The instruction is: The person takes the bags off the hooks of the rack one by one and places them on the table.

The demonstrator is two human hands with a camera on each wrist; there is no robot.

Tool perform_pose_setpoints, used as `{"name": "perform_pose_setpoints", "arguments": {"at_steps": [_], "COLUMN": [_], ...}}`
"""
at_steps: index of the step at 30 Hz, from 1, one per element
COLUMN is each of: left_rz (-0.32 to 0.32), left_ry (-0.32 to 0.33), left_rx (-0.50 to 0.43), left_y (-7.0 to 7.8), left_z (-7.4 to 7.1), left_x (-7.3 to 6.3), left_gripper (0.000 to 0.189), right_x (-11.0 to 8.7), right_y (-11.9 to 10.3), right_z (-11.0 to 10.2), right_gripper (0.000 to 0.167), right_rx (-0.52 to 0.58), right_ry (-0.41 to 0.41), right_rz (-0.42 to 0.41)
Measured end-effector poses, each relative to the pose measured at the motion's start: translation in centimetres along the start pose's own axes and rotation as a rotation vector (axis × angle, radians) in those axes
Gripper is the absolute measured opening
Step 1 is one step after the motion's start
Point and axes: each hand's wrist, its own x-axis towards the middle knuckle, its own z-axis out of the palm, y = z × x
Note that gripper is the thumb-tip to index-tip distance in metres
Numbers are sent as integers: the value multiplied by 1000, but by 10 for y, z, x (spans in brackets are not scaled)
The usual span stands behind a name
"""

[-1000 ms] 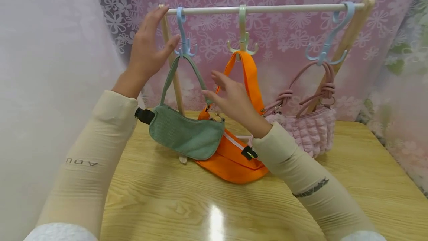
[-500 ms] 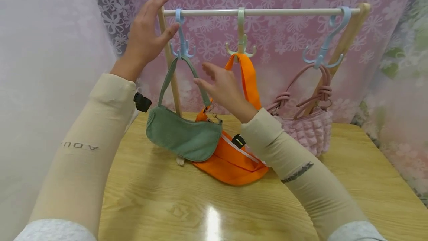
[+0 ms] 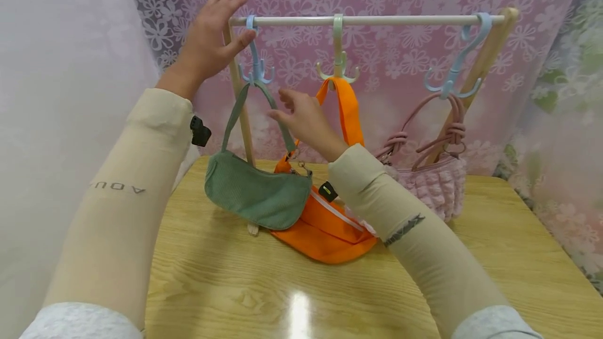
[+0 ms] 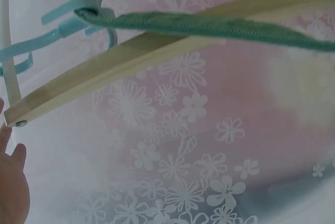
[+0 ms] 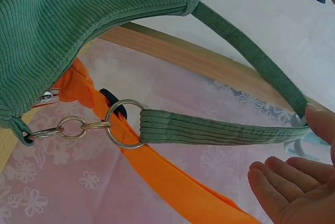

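in the upper left of the head view, see the left hand raised by the end of the white rail, thumb well apart from the fingers, nothing clamped between. thumb tip just beside the blue hook; cannot tell whether touching. at the left edge of the left wrist view, only part of that hand, below the end of the wooden post.

left of centre in the head view, the green bag, hung by its strap from the blue hook, tilted lower toward the right, overlapping the orange bag.

near the middle of the head view, the right hand, beside the strap's right-hand run. thumb spread from lightly bent fingers close together, holding nothing. at the right edge of the right wrist view, thumb tip right by the strap's upper bend; cannot tell contact from a narrow gap. at lower left there, metal links joining strap and bag.

at upper centre of the head view, a pale green hook bearing the orange bag. at right, a pink bag on a second blue hook. along the bottom, the wooden table.
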Motion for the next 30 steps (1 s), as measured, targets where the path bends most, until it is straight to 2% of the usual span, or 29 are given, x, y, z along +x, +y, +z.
{"name": "perform_pose_setpoints", "arguments": {"at_steps": [4, 7, 13, 17, 30], "left_rz": [-14, -20, 54, 81, -29], "left_ry": [-53, -66, -33, -40, -111], "left_rx": [3, -14, -32, -20, 50], "left_y": [1, 2, 1, 2, 9], "left_z": [-5, -6, -7, -8, -10], "left_x": [2, 3, 4, 6, 6], "left_gripper": [59, 55, 47, 46, 42], "right_x": [6, 8, 11, 13, 15], "right_y": [4, 6, 11, 14, 15], "right_z": [4, 6, 10, 11, 14], "right_gripper": [63, 61, 58, 51, 38], "right_rx": [18, 22, 40, 55, 109], "right_ry": [-12, -7, -26, -6, -3], "right_rz": [24, 32, 36, 29, 34]}}
